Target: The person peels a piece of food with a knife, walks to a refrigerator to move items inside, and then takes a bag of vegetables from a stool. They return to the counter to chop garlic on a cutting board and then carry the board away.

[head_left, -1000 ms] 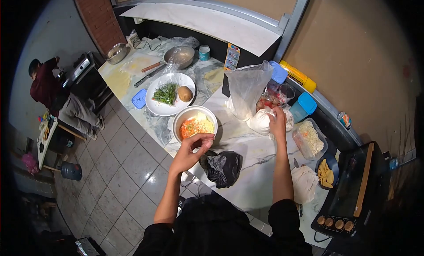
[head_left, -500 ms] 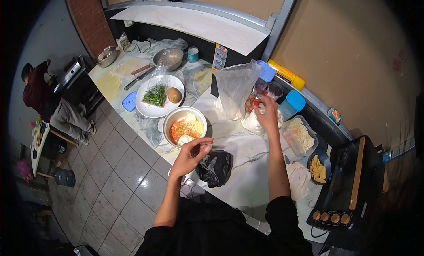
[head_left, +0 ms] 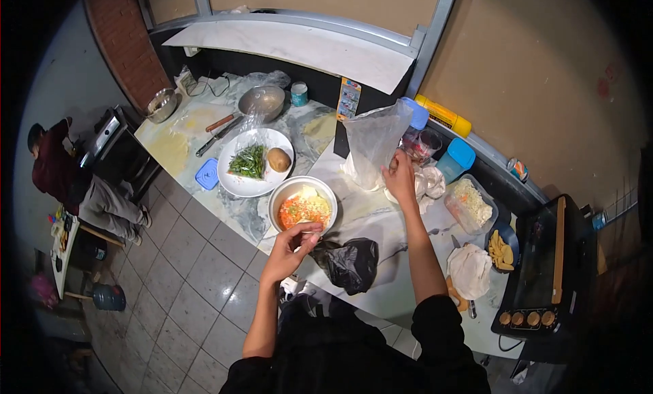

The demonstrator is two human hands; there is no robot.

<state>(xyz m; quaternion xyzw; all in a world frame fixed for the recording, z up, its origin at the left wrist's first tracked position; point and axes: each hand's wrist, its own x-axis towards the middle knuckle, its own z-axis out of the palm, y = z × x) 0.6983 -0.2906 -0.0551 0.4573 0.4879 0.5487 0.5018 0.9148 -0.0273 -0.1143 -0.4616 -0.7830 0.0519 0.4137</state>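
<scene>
Since a second ago the right hand (head_left: 400, 181) has left the crumpled white bag (head_left: 430, 184) and come across to the clear plastic bag (head_left: 373, 141), where it now rests against the bag's side with fingers loosely spread; whether it grips the plastic cannot be told. Meanwhile, the left hand (head_left: 291, 250) has stayed at the near rim of the steel bowl (head_left: 273, 202), its fingertips drawn together in a pinch over something small and pale that is too small to identify. That bowl sits on the counter (head_left: 388, 220) just beyond the left hand and between the two hands, already filled with shredded orange and white vegetables. A black bag (head_left: 350, 261) lies just to the right of the left hand. Beyond the bowl, a white plate (head_left: 252, 184) carries greens (head_left: 247, 161) and a whole potato (head_left: 278, 160), both apparently uncut. Judging by this, the shredding for the bowl looks largely done, while the plate's contents and whatever is in the clear bag seem not yet added.
</scene>
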